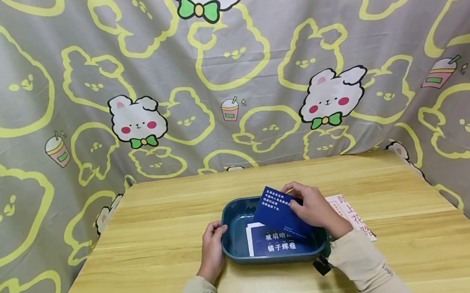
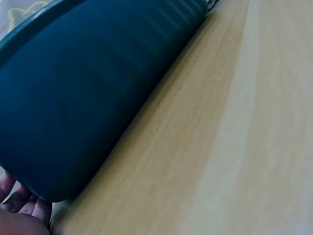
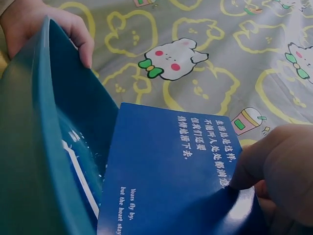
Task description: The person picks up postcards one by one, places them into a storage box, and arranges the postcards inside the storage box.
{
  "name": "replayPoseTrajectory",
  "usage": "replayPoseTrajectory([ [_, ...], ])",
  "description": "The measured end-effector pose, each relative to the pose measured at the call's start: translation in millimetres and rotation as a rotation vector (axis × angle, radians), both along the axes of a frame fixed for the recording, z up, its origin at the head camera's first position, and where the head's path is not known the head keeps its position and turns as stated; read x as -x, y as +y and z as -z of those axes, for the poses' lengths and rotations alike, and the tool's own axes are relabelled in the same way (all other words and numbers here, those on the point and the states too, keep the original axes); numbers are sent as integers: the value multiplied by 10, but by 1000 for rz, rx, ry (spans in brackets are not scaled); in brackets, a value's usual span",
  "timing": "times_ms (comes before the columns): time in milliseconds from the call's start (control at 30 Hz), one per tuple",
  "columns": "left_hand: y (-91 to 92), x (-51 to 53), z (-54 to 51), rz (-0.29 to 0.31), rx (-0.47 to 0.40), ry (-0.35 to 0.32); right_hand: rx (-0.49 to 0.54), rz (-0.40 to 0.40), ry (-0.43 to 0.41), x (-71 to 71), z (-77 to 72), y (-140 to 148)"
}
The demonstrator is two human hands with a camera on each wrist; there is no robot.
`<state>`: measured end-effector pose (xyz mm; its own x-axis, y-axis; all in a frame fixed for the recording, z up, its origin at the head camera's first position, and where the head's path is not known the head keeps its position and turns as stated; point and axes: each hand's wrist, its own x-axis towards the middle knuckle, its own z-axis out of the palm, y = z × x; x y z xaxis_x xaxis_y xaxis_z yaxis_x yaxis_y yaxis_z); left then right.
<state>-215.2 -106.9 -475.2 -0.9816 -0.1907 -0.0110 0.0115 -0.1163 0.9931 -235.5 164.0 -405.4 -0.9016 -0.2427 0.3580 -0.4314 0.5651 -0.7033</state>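
Note:
A dark teal plastic basin [image 1: 234, 227] stands on the table, with blue printed cards [image 1: 282, 244] lying on its floor. My left hand [image 1: 214, 247] grips the basin's left end, its thumb at the rim; the left wrist view shows its fingers [image 2: 41, 208] against the outer wall. Between thumb and fingers, my right hand [image 1: 312, 205] pinches a dark blue card [image 3: 161, 161] with white Chinese and English lettering. This card is tilted over the right half of the basin, above the cards inside. The right hand covers its right edge.
A white card with red Chinese characters [image 1: 354, 217] lies on the wooden table [image 1: 151, 245] to the right of the basin, partly behind my right forearm. Behind the table hangs a grey curtain [image 1: 201, 135] with yellow outlines and white bunnies. Both wrists wear small black cameras.

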Motion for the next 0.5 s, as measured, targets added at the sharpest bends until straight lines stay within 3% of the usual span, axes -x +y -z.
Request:
replayPoseTrajectory([
  [333,0,9,7,9,4,-10,-79,-36,78,6,34,-40],
  [500,-3,0,0,12,4,-12,-109,-90,77,6,59,-47],
])
